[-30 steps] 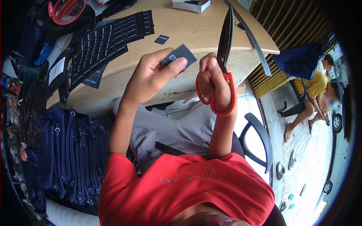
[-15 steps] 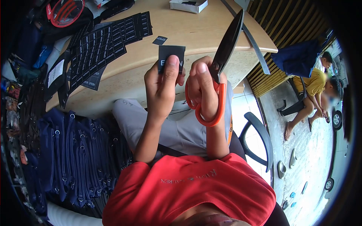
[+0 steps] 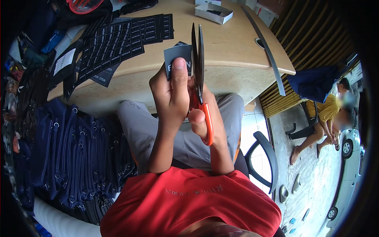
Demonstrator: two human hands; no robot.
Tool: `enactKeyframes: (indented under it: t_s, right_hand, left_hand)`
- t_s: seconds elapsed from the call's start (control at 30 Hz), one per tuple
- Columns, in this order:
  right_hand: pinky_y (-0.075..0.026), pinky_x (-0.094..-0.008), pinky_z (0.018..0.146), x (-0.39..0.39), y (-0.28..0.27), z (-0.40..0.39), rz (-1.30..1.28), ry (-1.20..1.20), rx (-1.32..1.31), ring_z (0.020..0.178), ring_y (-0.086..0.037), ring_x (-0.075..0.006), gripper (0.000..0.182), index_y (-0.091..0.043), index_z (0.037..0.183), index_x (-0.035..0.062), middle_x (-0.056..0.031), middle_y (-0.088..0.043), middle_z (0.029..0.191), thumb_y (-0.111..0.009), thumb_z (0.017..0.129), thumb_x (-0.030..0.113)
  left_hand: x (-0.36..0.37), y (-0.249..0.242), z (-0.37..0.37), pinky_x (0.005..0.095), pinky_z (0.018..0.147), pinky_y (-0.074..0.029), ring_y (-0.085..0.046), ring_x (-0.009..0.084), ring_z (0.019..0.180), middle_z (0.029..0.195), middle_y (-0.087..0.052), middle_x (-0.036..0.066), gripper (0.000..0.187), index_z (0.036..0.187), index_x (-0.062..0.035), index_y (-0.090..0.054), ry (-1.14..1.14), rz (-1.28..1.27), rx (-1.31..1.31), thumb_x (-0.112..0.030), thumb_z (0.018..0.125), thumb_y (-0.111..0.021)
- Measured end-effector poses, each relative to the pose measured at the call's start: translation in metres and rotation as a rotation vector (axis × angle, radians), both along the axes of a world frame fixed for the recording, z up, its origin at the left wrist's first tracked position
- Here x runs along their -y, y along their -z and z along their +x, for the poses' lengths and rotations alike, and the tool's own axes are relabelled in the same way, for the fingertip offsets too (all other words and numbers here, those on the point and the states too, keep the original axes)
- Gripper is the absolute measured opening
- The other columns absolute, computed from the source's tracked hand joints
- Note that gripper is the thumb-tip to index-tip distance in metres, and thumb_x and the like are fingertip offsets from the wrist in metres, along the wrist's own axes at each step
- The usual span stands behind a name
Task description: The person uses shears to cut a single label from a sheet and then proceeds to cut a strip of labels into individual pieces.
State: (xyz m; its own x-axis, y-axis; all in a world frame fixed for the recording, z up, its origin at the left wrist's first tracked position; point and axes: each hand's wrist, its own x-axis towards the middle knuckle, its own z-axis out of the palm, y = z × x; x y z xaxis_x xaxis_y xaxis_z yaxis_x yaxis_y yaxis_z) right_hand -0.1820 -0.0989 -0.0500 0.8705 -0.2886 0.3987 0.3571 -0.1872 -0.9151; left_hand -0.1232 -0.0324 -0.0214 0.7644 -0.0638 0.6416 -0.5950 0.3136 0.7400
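My left hand (image 3: 170,90) pinches a small dark label (image 3: 177,51) printed EPSON, thumb across its front. Its upper edge leans over and catches the light. In my right hand (image 3: 215,112) are scissors (image 3: 199,67) with orange handles, my thumb through one loop. The blades point up, slightly apart, and stand along the label's right edge. Both hands are close together above my lap, in front of the desk's edge. Behind the label, the corner of another small dark piece (image 3: 180,43) shows. Dark EPSON-printed sheets (image 3: 112,45) lie overlapping on the desk to the left.
On the wooden desk (image 3: 233,51) are a white box (image 3: 215,15) with dark pieces inside and a long flat strip (image 3: 266,53). Navy straps with metal rings (image 3: 75,150) hang in a bundle at left. A chair arm (image 3: 266,158) is at right; people (image 3: 323,114) sit beyond.
The scissors have swung from a rightward tilt to upright and moved left beside the label, their blades now parted. My right hand has turned and come closer to my left.
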Motion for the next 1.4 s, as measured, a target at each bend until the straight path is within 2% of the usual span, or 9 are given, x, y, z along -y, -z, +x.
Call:
enactKeyframes:
  t_s: [0.23, 0.33, 0.4, 0.73, 0.8, 0.87, 0.93, 1.0, 1.4]
  right_hand:
    - [-0.042, -0.0341, 0.052, 0.002, -0.003, -0.001, 0.006, -0.020, 0.004, 0.052, -0.052, -0.0225, 0.101, -0.044, 0.097, -0.0029, -0.0115, -0.049, 0.059, -0.048, 0.061, 0.091]
    - [-0.042, -0.0347, 0.052, 0.001, -0.003, 0.000, -0.008, -0.007, 0.014, 0.053, -0.051, -0.0235, 0.099, -0.044, 0.096, -0.0033, -0.0120, -0.049, 0.059, -0.048, 0.063, 0.090]
    - [-0.043, -0.0350, 0.053, 0.001, -0.003, 0.000, -0.012, -0.002, 0.021, 0.053, -0.051, -0.0241, 0.099, -0.045, 0.096, -0.0036, -0.0124, -0.049, 0.060, -0.048, 0.064, 0.089]
    - [-0.045, -0.0375, 0.057, 0.002, -0.004, -0.001, -0.033, 0.012, 0.022, 0.060, -0.057, -0.0314, 0.096, -0.048, 0.104, -0.0054, -0.0166, -0.055, 0.067, -0.048, 0.070, 0.085]
    - [-0.046, -0.0381, 0.058, 0.002, -0.004, -0.001, -0.034, 0.018, 0.043, 0.061, -0.058, -0.0336, 0.095, -0.049, 0.105, -0.0055, -0.0178, -0.056, 0.068, -0.047, 0.072, 0.084]
    - [-0.046, -0.0388, 0.060, 0.002, -0.006, -0.002, -0.052, 0.032, 0.057, 0.063, -0.059, -0.0368, 0.091, -0.049, 0.106, -0.0053, -0.0195, -0.057, 0.070, -0.046, 0.076, 0.081]
    - [-0.047, -0.0390, 0.060, 0.002, -0.006, -0.003, -0.055, 0.030, 0.050, 0.064, -0.059, -0.0368, 0.091, -0.049, 0.106, -0.0055, -0.0198, -0.058, 0.071, -0.046, 0.076, 0.081]
    - [-0.047, -0.0392, 0.061, 0.002, -0.006, -0.005, -0.057, 0.030, 0.043, 0.064, -0.060, -0.0369, 0.091, -0.050, 0.107, -0.0057, -0.0200, -0.058, 0.072, -0.045, 0.077, 0.080]
    - [-0.047, -0.0390, 0.063, 0.002, -0.007, -0.007, -0.021, 0.028, 0.018, 0.068, -0.062, -0.0369, 0.088, -0.053, 0.110, -0.0052, -0.0203, -0.060, 0.074, -0.043, 0.081, 0.077]
  left_hand:
    - [-0.002, 0.007, 0.004, 0.0257, 0.045, -0.031, -0.041, 0.0055, 0.050, 0.055, -0.048, -0.001, 0.035, 0.071, -0.0015, -0.051, -0.013, 0.053, 0.052, -0.021, 0.099, -0.049]
    - [-0.001, 0.004, 0.000, 0.0256, 0.045, -0.030, -0.039, 0.0058, 0.049, 0.055, -0.046, -0.001, 0.036, 0.069, -0.0018, -0.050, -0.019, 0.092, -0.034, -0.022, 0.099, -0.049]
    - [0.002, 0.005, 0.001, 0.0220, 0.045, -0.026, -0.037, 0.0008, 0.050, 0.056, -0.043, -0.007, 0.040, 0.068, -0.0058, -0.049, -0.052, 0.077, 0.017, -0.031, 0.100, -0.049]
    - [0.002, 0.006, 0.000, 0.0217, 0.045, -0.026, -0.037, 0.0009, 0.050, 0.055, -0.043, -0.007, 0.038, 0.070, -0.0055, -0.049, -0.029, 0.117, -0.021, -0.029, 0.100, -0.048]
    - [0.001, 0.006, -0.001, 0.0266, 0.046, -0.030, -0.037, 0.0072, 0.050, 0.055, -0.043, 0.001, 0.034, 0.072, -0.0013, -0.051, -0.019, 0.136, -0.030, -0.022, 0.098, -0.052]
    - [0.001, 0.005, -0.001, 0.0265, 0.046, -0.030, -0.037, 0.0073, 0.050, 0.055, -0.043, 0.001, 0.033, 0.073, -0.0011, -0.051, -0.021, 0.140, -0.021, -0.022, 0.098, -0.052]
    - [0.002, 0.006, -0.001, 0.0265, 0.046, -0.031, -0.037, 0.0074, 0.050, 0.055, -0.043, 0.002, 0.032, 0.073, -0.0009, -0.052, -0.023, 0.144, -0.011, -0.021, 0.098, -0.052]
    - [0.003, 0.009, 0.001, 0.0219, 0.045, -0.026, -0.037, 0.0013, 0.050, 0.056, -0.043, -0.006, 0.035, 0.071, -0.0049, -0.050, -0.029, 0.136, 0.027, -0.026, 0.099, -0.050]
    - [0.004, 0.008, -0.002, 0.0221, 0.046, -0.028, -0.038, 0.0019, 0.052, 0.057, -0.045, -0.006, 0.035, 0.071, -0.0045, -0.051, -0.022, 0.151, 0.024, -0.025, 0.099, -0.050]
